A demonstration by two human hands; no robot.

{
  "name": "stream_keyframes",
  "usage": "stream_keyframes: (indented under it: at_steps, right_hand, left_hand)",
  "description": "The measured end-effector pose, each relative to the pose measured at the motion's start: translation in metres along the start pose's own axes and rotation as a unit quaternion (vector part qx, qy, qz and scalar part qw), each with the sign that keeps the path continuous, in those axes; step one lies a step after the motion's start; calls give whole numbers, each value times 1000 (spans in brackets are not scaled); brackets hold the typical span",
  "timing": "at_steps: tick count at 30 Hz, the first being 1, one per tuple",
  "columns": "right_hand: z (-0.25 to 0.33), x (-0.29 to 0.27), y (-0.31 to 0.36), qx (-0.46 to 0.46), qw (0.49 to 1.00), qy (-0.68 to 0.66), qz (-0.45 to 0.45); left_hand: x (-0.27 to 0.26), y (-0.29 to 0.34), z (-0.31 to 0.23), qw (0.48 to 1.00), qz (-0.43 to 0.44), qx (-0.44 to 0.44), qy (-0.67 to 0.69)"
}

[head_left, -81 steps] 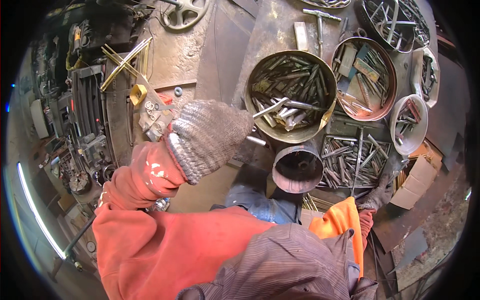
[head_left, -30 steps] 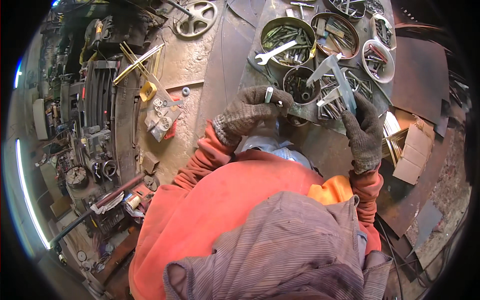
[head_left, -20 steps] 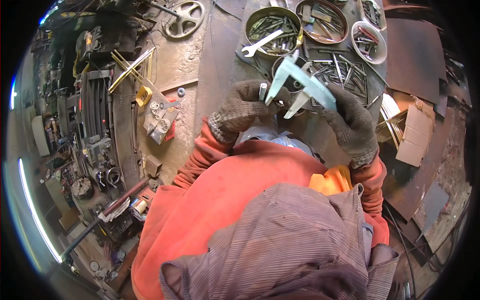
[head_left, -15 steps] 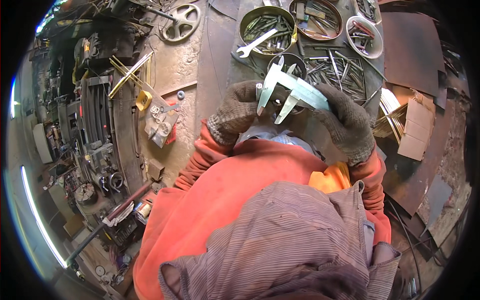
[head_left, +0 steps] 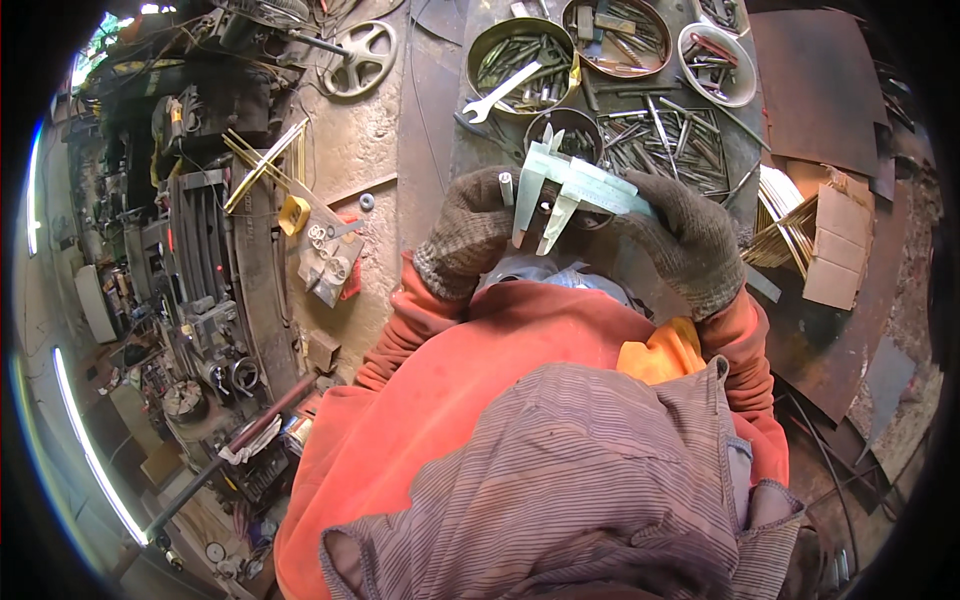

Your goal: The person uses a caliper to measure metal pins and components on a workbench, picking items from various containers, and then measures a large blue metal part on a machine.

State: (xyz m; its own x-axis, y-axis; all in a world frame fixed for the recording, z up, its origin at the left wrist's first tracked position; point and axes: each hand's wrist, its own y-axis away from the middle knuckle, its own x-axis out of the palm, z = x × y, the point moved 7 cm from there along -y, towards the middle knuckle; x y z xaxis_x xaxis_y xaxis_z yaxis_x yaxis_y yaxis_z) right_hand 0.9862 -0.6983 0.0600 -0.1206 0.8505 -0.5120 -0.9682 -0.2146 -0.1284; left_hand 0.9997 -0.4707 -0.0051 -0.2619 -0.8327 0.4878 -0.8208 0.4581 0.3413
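In my gloved right hand (head_left: 690, 240) is a metal vernier caliper (head_left: 580, 187), gripped by its beam, with the fingers closed round it. Its jaws point toward me and stand a little apart. Opposite, my gloved left hand (head_left: 465, 232) is closed on a small metal rod (head_left: 506, 188), whose bright end sticks up beside the caliper's fixed jaw. The rod and the jaws look apart. Just beyond the caliper stands a small round tin (head_left: 563, 125) with metal bits. An open-end wrench (head_left: 500, 92) lies across a larger round tin (head_left: 478, 55) full of cutting tools.
Another round tin (head_left: 668, 62) and a white tub (head_left: 748, 88) hold more metal pieces. Loose bits (head_left: 665, 145) lie in a tray at the bench's right. Cardboard (head_left: 838, 245) sits farther right. Machinery (head_left: 200, 290) and a handwheel (head_left: 362, 60) are at left.
The caliper's jaws have come closer together. The rod in my left hand now shows more of its length beside the fixed jaw. The whole view has shifted slightly.
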Motion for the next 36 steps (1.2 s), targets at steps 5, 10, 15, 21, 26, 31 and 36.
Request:
stream_keyframes:
  at_steps: [5,10,15,21,26,31,36]
  right_hand:
    - [-1,-2,4,-4,999,29,-20]
    - [1,-3,7,-21,998,44,-36]
    - [4,-1,9,-25,998,51,-33]
    - [-1,5,7,82,992,-82,-45]
    - [2,11,-4,28,999,-24,0]
    - [7,18,-8,20,1000,-13,-1]
    - [11,19,-11,-50,994,95,-16]
  left_hand:
    - [-2,1,2,999,-31,-16,-34]
    - [0,2,5,999,-10,5,31]
    - [-2,6,4,998,-6,28,50]
    - [-3,12,7,1000,-10,2,-5]
    - [5,18,5,999,2,-28,-17]
    - [7,18,-2,989,24,5,-145]
    - [-5,19,3,985,-5,-1,-172]
